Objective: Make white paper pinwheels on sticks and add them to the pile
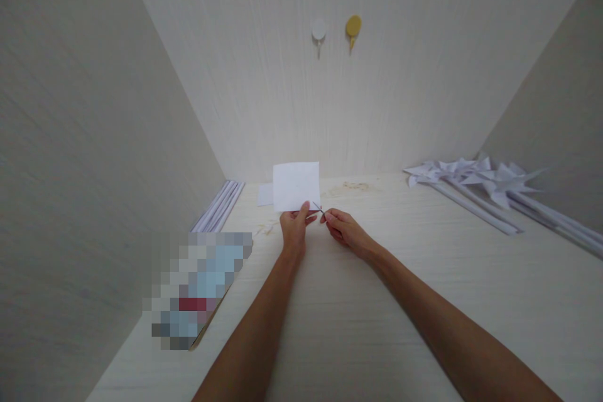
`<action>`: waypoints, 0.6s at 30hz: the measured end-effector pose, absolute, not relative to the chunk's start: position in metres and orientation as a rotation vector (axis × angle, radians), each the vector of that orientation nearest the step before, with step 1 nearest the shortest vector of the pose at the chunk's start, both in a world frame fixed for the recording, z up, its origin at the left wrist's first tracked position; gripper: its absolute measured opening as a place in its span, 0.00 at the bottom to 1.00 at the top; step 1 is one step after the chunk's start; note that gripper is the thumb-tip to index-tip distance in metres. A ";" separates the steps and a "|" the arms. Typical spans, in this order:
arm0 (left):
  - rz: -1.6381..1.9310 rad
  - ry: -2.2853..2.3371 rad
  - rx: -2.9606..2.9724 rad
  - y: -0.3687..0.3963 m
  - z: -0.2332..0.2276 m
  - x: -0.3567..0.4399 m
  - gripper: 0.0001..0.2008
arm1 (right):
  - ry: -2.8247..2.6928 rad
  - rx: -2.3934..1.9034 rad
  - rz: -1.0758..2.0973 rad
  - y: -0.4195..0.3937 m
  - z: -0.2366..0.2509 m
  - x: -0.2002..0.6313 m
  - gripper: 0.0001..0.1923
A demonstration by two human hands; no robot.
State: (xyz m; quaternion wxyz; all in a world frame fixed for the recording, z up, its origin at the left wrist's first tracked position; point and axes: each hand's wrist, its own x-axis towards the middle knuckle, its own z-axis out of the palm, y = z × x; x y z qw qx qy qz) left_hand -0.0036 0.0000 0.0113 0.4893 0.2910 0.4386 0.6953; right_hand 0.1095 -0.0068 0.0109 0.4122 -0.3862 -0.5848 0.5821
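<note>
My left hand [294, 230] pinches the lower edge of a square white sheet of paper [296, 184], thumb in front. The sheet is held up above the table, facing me. In my right hand [346, 227] is a small pair of scissors [320, 210], its thin blades apart at the sheet's lower right corner. My fingers cover the scissors' handles. Behind the held sheet, another piece of white paper [264, 195] lies on the table, partly hidden.
Rolled white paper sticks [218, 206] lie at the back left. White paper pinwheels [506, 182] on sticks rest at the right. A blurred-out flat object [211, 289] lies at the left. White [319, 29] and yellow [353, 26] hooks are on the back wall; side walls enclose the table.
</note>
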 end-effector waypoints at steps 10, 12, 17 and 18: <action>1.691 1.039 0.698 0.000 0.011 -0.004 0.06 | -1.486 -0.990 1.431 -0.009 0.014 0.110 0.08; 1.690 1.033 0.696 0.000 0.011 -0.004 0.06 | -1.484 -1.000 1.431 -0.009 0.014 0.110 0.07; 1.690 1.018 0.666 0.000 0.012 -0.004 0.05 | -1.480 -1.008 1.436 -0.009 0.015 0.109 0.07; 1.693 1.008 0.651 -0.001 0.013 -0.004 0.05 | -1.482 -1.012 1.435 -0.009 0.015 0.109 0.07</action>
